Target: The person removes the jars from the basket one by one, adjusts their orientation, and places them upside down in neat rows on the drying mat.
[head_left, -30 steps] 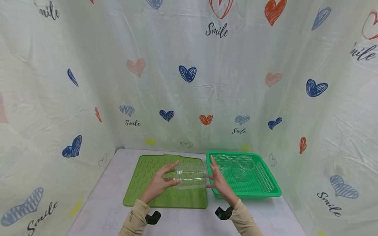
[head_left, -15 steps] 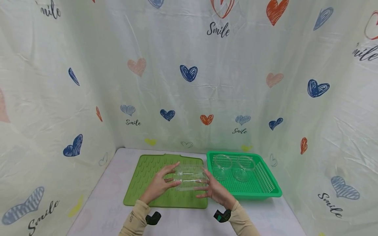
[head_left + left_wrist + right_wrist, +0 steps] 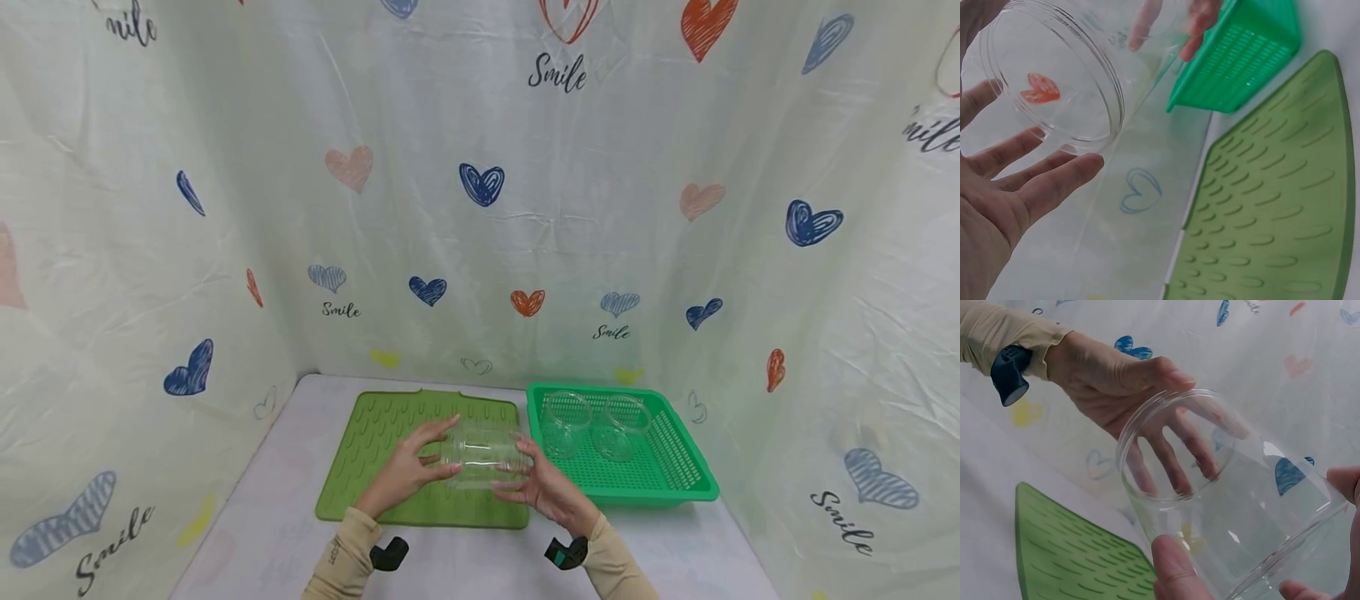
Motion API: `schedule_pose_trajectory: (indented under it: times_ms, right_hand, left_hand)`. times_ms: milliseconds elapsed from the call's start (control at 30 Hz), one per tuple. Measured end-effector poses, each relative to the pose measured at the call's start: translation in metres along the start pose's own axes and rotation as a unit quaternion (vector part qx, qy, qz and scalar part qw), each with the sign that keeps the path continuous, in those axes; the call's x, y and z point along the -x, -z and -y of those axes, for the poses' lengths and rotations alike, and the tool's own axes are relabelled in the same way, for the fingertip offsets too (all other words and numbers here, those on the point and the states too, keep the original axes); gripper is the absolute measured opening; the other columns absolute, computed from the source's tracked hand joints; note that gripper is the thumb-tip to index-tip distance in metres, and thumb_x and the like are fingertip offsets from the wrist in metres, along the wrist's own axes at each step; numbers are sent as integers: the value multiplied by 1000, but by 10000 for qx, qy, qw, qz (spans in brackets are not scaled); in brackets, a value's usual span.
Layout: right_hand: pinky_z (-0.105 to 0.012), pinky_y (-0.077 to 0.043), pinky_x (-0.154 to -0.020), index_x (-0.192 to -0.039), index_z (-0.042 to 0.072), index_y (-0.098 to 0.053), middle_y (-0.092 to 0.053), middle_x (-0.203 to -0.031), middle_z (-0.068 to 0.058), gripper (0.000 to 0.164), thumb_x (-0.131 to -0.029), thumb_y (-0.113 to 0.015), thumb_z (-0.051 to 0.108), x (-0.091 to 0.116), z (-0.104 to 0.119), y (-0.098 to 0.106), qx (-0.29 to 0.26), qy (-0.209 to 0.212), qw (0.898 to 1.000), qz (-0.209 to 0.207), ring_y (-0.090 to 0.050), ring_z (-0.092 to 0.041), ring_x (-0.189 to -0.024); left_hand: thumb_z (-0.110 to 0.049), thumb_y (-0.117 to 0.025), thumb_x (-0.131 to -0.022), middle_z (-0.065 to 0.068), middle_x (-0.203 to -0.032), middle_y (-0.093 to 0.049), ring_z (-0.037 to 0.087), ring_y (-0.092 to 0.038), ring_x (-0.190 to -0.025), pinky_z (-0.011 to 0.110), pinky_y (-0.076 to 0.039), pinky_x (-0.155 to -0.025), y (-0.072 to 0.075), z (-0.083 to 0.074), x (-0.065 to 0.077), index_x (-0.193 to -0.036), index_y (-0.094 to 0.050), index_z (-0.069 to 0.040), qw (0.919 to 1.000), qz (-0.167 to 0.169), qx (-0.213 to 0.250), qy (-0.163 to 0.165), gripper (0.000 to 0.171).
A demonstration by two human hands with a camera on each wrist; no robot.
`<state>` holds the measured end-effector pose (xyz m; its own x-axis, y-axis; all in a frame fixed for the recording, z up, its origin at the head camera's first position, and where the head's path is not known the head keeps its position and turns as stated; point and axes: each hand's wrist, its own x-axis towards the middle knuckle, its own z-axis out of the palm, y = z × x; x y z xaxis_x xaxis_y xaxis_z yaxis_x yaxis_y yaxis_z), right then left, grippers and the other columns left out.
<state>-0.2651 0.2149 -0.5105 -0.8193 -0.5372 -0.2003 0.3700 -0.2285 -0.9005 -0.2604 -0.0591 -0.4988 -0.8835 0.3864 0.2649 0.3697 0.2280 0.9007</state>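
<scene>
A clear jar (image 3: 483, 457) with a threaded mouth lies sideways in the air over the green mat (image 3: 382, 500). My left hand (image 3: 405, 473) holds its mouth end, thumb and fingers spread around the rim, as the right wrist view shows. At the other end, my right hand (image 3: 553, 490) grips the jar's side near the base, fingers and thumb on opposite sides of the clear wall. Through the wall of the jar (image 3: 1254, 506), the left fingers show behind the opening.
A green perforated basket (image 3: 693, 487) stands to the right of the mat, with two clear jars inside, one on the left (image 3: 566, 429) and one beside it (image 3: 621, 433). A heart-printed curtain (image 3: 480, 242) encloses the white table (image 3: 247, 533) at the back and sides.
My right hand has moved left from beside the jar's base, its fingers going from spread to wrapped around the side. The left hand keeps its hold and has hardly moved.
</scene>
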Motion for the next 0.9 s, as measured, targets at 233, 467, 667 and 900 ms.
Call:
schedule_pose_trajectory:
  times_ms: [233, 467, 667, 900]
  right_hand:
    - [-53, -44, -104, -155, 22, 6, 1, -151, -38, 67, -104, -36, 36, -2, -1, -3, -471, 129, 9988, -3, -27, -61, -133]
    - [-52, -44, -105, -153, 22, 9, -2, -152, -36, 68, -104, -37, 33, 1, 3, 1, -550, 444, 9970, -322, -45, -52, -127]
    - [-51, -46, -103, -154, 24, 9, -1, -153, -35, 69, -104, -38, 31, 2, 8, 5, -454, 643, 9956, -512, -46, -50, -126]
    - [-52, -48, -100, -154, 24, 6, -3, -151, -30, 70, -103, -42, 32, -1, 13, 3, -179, 773, 9929, -883, -47, -52, -123]
  left_hand:
    - [-29, -75, -84, 11, -155, -30, 41, -36, -138, 48, -47, -103, 6, 3, 2, -150, -34, -26, 9999, 24, 90, -137, 78]
    - [-24, -73, -87, 12, -153, -35, 40, -36, -138, 57, -45, -102, 28, 8, 15, -149, -38, -22, 9956, -828, -381, -239, 71]
    - [-40, -67, -90, 12, -155, -31, 43, -30, -140, 67, -36, -103, 56, 18, 39, -149, -37, -26, 9843, -1172, -1251, 420, 67]
    - [-68, -55, -84, 23, -154, -29, 55, -34, -132, 78, -35, -92, 55, 60, 80, -147, -42, -22, 9433, -652, -2795, 1671, 79]
